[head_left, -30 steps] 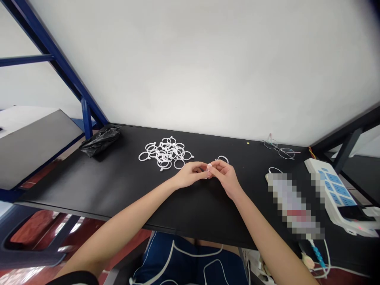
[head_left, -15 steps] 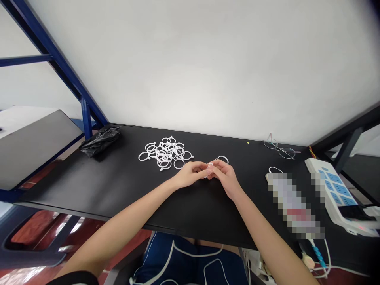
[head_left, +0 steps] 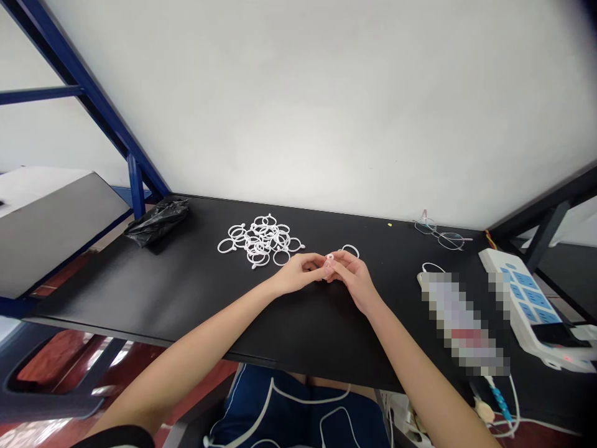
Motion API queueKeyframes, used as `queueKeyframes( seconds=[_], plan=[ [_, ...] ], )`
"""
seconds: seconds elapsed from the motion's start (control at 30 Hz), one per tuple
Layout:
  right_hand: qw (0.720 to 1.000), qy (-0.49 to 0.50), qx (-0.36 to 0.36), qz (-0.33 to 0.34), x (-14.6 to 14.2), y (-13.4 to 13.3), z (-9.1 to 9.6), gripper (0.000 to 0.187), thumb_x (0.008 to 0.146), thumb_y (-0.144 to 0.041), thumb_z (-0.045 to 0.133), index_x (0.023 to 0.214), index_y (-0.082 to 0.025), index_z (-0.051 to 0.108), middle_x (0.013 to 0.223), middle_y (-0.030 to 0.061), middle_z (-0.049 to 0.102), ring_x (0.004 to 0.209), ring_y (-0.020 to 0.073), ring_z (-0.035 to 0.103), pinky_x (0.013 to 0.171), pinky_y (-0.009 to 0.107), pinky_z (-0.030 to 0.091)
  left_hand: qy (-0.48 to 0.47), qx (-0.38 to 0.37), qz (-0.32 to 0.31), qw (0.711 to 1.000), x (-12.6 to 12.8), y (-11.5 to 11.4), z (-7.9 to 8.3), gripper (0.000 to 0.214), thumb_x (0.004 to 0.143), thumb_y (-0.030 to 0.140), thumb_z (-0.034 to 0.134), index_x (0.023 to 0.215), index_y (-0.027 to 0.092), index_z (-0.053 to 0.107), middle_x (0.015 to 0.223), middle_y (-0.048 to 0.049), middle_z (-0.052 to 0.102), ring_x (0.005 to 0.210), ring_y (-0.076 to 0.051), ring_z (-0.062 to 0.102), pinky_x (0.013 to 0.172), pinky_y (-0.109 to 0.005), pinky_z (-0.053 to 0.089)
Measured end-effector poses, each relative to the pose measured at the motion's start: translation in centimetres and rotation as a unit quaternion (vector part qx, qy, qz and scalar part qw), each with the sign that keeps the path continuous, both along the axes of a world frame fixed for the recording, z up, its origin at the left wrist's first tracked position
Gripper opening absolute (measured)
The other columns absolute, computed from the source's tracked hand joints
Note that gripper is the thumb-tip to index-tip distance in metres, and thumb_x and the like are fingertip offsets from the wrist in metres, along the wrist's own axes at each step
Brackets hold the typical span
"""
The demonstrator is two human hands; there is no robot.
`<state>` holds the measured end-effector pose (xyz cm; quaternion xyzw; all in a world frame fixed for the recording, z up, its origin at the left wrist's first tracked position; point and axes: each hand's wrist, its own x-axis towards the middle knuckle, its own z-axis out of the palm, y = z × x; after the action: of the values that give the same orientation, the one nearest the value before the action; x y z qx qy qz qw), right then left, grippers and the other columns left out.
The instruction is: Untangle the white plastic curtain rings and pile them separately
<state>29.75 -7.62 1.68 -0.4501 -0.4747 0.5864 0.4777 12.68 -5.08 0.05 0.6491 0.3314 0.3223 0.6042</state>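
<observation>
My left hand (head_left: pixel 298 274) and my right hand (head_left: pixel 352 277) meet at the middle of the black table (head_left: pixel 196 298). Their fingertips pinch one small white plastic ring (head_left: pixel 329 258) between them, mostly hidden by the fingers. A pile of several white rings (head_left: pixel 260 241) lies just beyond and left of my left hand. A single white ring (head_left: pixel 349 250) lies flat right behind my right hand.
A crumpled black bag (head_left: pixel 157 221) sits at the far left corner. Glasses (head_left: pixel 441 235) lie at the back right. A white power strip (head_left: pixel 527 298), a blurred object (head_left: pixel 459 323) and cables fill the right side. Blue frame bars (head_left: pixel 93 99) rise at left.
The fingertips have shifted slightly and the small ring now shows a bit more above them. The hands have stayed in place.
</observation>
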Motion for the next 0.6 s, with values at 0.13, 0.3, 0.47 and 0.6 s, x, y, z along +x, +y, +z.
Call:
queueKeyframes(
  seconds=[0.13,0.3,0.47,0.6],
  plan=[
    [1.000,-0.005,0.008,0.002,-0.08,-0.11,0.20,0.030,0.067,-0.041,0.080,0.084,-0.021,0.066,0.073,0.0007,0.069,0.063,0.0132,0.062,0.063,0.028,0.052,0.007,0.010,-0.009,1.000,-0.16,-0.01,0.09,0.047,0.076,0.046,0.073,0.109,0.014,0.066,0.097,-0.0094,0.070,0.082,-0.018,0.066,0.072,-0.028,0.048],
    [1.000,-0.015,0.014,0.003,-0.10,-0.16,0.25,0.031,0.064,-0.040,0.082,0.083,-0.021,0.064,0.073,0.0003,0.068,0.066,0.0141,0.063,0.067,0.030,0.054,0.007,0.018,-0.003,1.000,-0.21,-0.02,0.03,0.047,0.073,0.043,0.076,0.108,0.013,0.066,0.099,-0.0095,0.070,0.082,-0.018,0.066,0.073,-0.029,0.050],
    [1.000,-0.016,0.009,0.004,-0.11,-0.14,0.21,0.032,0.064,-0.039,0.082,0.083,-0.020,0.064,0.074,-0.0002,0.067,0.065,0.0133,0.063,0.066,0.029,0.054,0.018,0.019,0.000,1.000,-0.18,0.01,0.05,0.047,0.074,0.043,0.075,0.109,0.014,0.065,0.097,-0.0087,0.070,0.080,-0.017,0.066,0.069,-0.027,0.048],
    [1.000,-0.012,0.004,-0.002,-0.11,-0.07,0.09,0.033,0.063,-0.039,0.083,0.083,-0.021,0.064,0.073,-0.0002,0.068,0.067,0.0143,0.064,0.065,0.028,0.053,0.019,0.020,0.001,1.000,-0.16,0.01,0.17,0.045,0.075,0.043,0.074,0.109,0.014,0.065,0.097,-0.0087,0.070,0.080,-0.017,0.066,0.069,-0.026,0.048]
  ],
)
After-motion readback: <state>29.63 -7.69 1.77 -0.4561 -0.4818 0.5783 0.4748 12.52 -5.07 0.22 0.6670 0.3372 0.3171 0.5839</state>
